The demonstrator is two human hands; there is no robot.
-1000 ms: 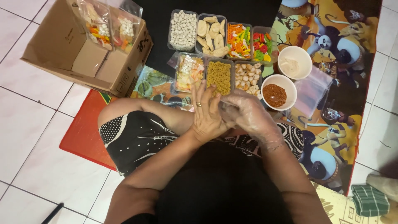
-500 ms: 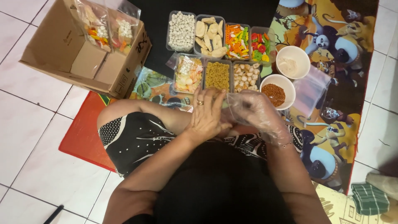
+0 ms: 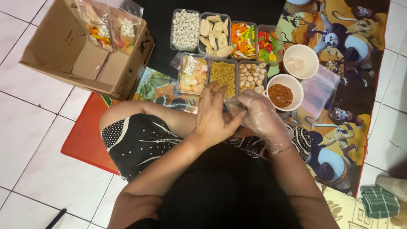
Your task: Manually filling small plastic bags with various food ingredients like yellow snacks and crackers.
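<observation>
My left hand, bare with a ring on one finger, and my right hand, in a thin clear glove, meet over my lap. Between them they pinch a small clear plastic bag; its contents do not show. My left fingers stretch forward to the near edge of a tub of yellow macaroni-shaped crackers. Just beyond my right hand are a tub of beige round pieces and a white bowl of red-brown seasoning.
More clear tubs of snacks stand behind: white pellets, pale crackers, colourful strips, a mixed tub. A bowl of pale powder, clear bags at right, a cardboard box with filled bags at left.
Both hands stayed together over my lap. My left fingers have stretched forward towards the macaroni tub, and my right hand has shifted slightly while working the clear bag.
</observation>
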